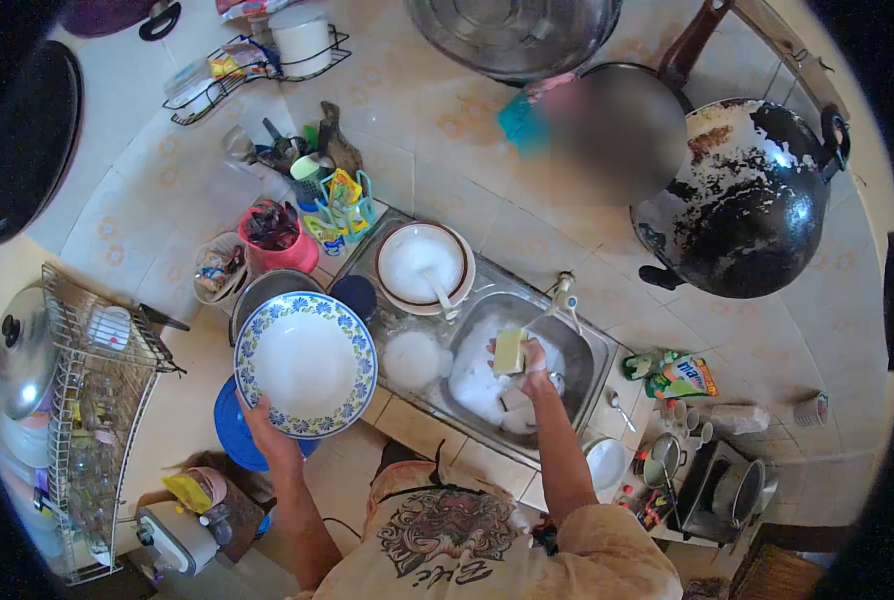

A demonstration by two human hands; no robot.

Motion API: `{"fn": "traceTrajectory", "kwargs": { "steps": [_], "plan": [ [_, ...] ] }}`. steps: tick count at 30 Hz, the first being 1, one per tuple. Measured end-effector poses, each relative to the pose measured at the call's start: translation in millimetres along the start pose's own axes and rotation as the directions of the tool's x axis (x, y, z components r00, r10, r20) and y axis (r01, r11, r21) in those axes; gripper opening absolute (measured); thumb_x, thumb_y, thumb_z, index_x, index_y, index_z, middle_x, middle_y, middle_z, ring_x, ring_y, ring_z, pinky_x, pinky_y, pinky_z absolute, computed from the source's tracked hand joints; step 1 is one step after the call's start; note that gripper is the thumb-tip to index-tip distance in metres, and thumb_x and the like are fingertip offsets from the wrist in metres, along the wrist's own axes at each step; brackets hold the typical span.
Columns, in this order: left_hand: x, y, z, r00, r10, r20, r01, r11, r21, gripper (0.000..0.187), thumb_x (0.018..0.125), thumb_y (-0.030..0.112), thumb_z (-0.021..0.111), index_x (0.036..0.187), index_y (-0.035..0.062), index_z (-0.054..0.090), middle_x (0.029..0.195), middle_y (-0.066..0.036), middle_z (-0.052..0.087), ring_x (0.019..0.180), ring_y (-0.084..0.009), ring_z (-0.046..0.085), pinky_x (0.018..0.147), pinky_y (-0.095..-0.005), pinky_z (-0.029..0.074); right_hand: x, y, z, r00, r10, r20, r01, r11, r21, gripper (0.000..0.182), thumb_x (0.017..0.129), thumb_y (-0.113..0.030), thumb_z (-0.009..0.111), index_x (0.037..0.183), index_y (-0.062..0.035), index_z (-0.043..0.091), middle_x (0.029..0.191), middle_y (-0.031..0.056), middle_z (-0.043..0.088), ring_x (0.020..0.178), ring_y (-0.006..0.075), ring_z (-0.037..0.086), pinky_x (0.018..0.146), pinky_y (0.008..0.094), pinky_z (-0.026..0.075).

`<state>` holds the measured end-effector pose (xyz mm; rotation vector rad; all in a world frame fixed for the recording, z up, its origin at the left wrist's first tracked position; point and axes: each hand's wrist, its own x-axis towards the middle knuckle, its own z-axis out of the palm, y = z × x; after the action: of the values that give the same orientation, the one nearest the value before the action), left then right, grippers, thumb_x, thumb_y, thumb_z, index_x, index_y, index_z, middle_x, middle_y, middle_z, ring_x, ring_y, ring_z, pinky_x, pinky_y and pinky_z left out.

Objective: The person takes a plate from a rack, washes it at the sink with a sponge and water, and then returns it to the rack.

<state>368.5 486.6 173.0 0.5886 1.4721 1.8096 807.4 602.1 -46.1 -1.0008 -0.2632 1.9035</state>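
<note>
My left hand (267, 432) grips the lower left rim of a large white plate (305, 362) with a blue and green floral border, held up beside the sink counter. Over the soapy basin of the metal sink (599, 372), my right hand (533, 362) holds a yellow sponge (509, 352). White foam (479, 375) fills much of the basin, with dishes partly hidden in it. A brown-rimmed bowl (422, 262) full of suds, with a utensil in it, sits on the drainboard. Another foamy heap (415, 360) lies near the basin.
A faucet (564, 295) rises behind the basin. A dark blue cup (353, 298) and a pink container (279, 238) stand behind the plate. Below it is a blue basin (235, 430). A wire dish rack (92, 420) is at left, a stove (717, 490) at right, and a blackened wok (742, 200) hangs above.
</note>
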Motion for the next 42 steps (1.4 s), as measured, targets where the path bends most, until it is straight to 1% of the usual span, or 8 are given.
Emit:
{"fn": "traceTrajectory", "kwargs": {
  "steps": [3,10,20,26,31,35,38,42],
  "plan": [
    [1,-1,1,1.0,0.023,0.014,-0.023,1.0,-0.014,0.054,0.095,0.026,0.053,0.143,0.0023,0.045,0.132,-0.013,0.057,0.119,-0.0254,0.058,0.102,-0.0405,0.047,21,-14,-22,0.971,-0.153,-0.183,0.179,0.975,0.132,0.052,0.089,-0.033,0.047,0.132,-0.0054,0.057,0.12,0.0137,0.068,0.106,0.0344,0.067,0.095,0.0562,0.049],
    [6,-15,-7,1.0,0.009,0.01,-0.009,1.0,-0.022,0.055,0.094,0.028,0.053,0.143,0.0029,0.045,0.132,-0.014,0.057,0.121,-0.0267,0.057,0.103,-0.0415,0.046,30,-45,-4,0.971,-0.235,0.04,0.192,0.871,0.451,0.051,0.099,-0.047,0.043,0.126,-0.0077,0.06,0.119,0.0178,0.068,0.102,0.0348,0.067,0.081,0.0486,0.056],
    [-2,0,9,1.0,-0.012,0.003,0.012,1.0,0.005,0.058,0.092,0.029,0.054,0.143,0.0041,0.044,0.132,-0.014,0.057,0.121,-0.0275,0.057,0.104,-0.0419,0.046,26,-52,-3,0.961,-0.256,0.102,0.167,0.836,0.523,0.054,0.101,-0.049,0.044,0.135,-0.0101,0.057,0.132,0.0193,0.063,0.1,0.0319,0.067,0.078,0.045,0.058],
    [1,-8,6,1.0,0.0,-0.011,-0.001,0.999,-0.034,0.053,0.094,0.027,0.052,0.142,0.0046,0.046,0.13,-0.013,0.058,0.119,-0.0258,0.059,0.103,-0.0409,0.046,14,-19,36,0.986,-0.1,0.133,0.049,0.938,0.343,0.06,0.103,-0.059,0.039,0.13,-0.008,0.056,0.12,0.0161,0.068,0.088,0.0263,0.067,0.073,0.0419,0.058],
    [6,-18,-6,0.999,0.034,-0.014,-0.034,0.997,0.064,0.05,0.095,0.025,0.05,0.141,0.0049,0.046,0.128,-0.013,0.058,0.116,-0.0257,0.06,0.101,-0.0399,0.047,-2,22,106,0.995,-0.043,0.086,0.053,0.992,-0.114,0.059,0.1,-0.065,0.047,0.12,-0.0107,0.06,0.105,0.01,0.069,0.079,0.0216,0.066,0.068,0.0367,0.055],
    [1,-5,4,0.998,-0.049,-0.03,0.048,0.999,-0.022,0.051,0.095,0.024,0.051,0.142,0.0052,0.045,0.129,-0.013,0.058,0.117,-0.0254,0.06,0.101,-0.0406,0.048,-15,38,170,0.951,-0.269,0.154,0.306,0.732,-0.608,0.053,0.104,-0.058,0.044,0.108,-0.0077,0.061,0.086,0.0068,0.062,0.077,0.0169,0.061,0.067,0.0346,0.052],
    [-1,-2,3,0.998,-0.052,0.026,0.053,0.998,-0.038,0.062,0.096,0.022,0.048,0.153,0.001,0.034,0.141,-0.016,0.052,0.125,-0.0274,0.053,0.108,-0.0395,0.041,-5,42,190,0.865,-0.38,0.327,0.48,0.434,-0.762,0.055,0.105,-0.054,0.044,0.097,-0.0032,0.062,0.082,0.0107,0.062,0.077,0.0216,0.061,0.069,0.039,0.049],
    [-3,-8,-2,1.0,0.003,-0.02,-0.003,0.999,-0.033,0.058,0.093,0.025,0.052,0.147,0.0046,0.04,0.134,-0.015,0.056,0.121,-0.0284,0.058,0.104,-0.0424,0.047,-13,41,221,0.838,-0.359,0.41,0.523,0.319,-0.79,0.053,0.105,-0.049,0.045,0.09,-0.0018,0.062,0.084,0.0176,0.063,0.079,0.0344,0.061,0.076,0.0446,0.047]
  ]
}}
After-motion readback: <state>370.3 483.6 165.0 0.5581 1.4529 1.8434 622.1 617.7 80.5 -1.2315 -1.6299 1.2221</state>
